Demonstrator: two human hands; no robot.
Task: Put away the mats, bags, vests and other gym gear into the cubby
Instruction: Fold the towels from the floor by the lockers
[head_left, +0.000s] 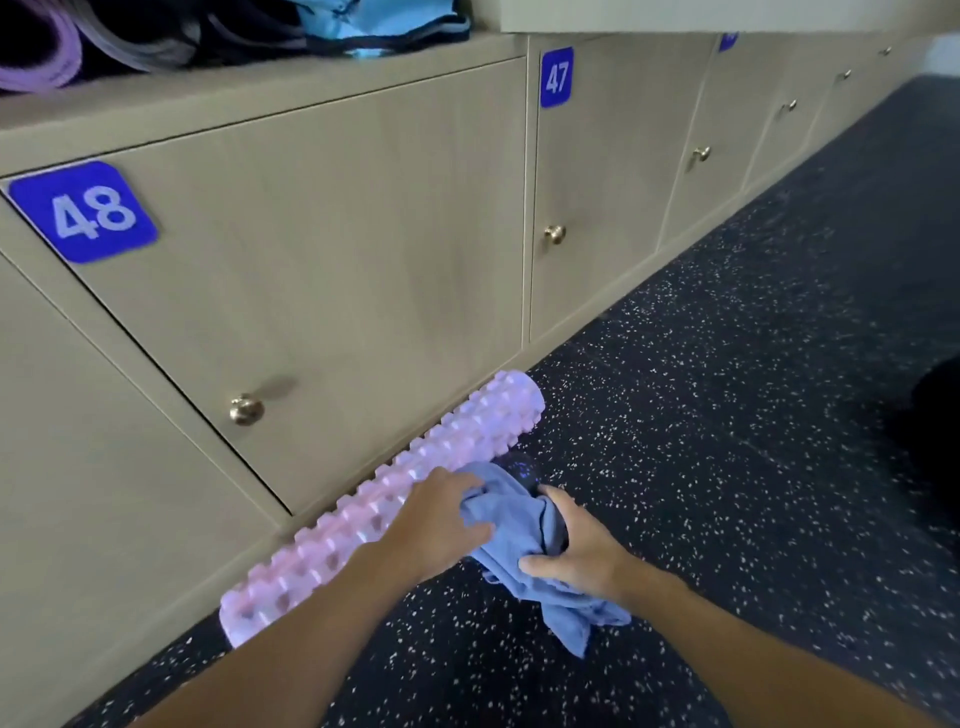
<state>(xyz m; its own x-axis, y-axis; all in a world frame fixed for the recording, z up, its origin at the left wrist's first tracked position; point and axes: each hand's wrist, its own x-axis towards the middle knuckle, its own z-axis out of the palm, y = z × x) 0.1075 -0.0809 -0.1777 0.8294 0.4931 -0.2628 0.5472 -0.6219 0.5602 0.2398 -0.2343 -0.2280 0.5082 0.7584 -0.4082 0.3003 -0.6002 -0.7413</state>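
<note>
A crumpled blue cloth (524, 525) is bunched between both hands just above the floor. My left hand (441, 519) grips its upper left part and my right hand (576, 551) holds its lower right part. A long pink knobbly foam roller (363, 509) lies on the floor along the foot of the lockers, just behind my left hand. A small dark ball (522, 470) peeks out behind the cloth. The open cubby (208, 36) at the top left holds a rolled purple mat (41, 57), dark gear and a light blue garment (384, 26).
Closed beige locker doors with round knobs run along the wall, numbered 48 (83, 213) and 47 (557, 77). The floor (727, 415) is dark speckled rubber. A dark shape (935, 415) sits at the right edge.
</note>
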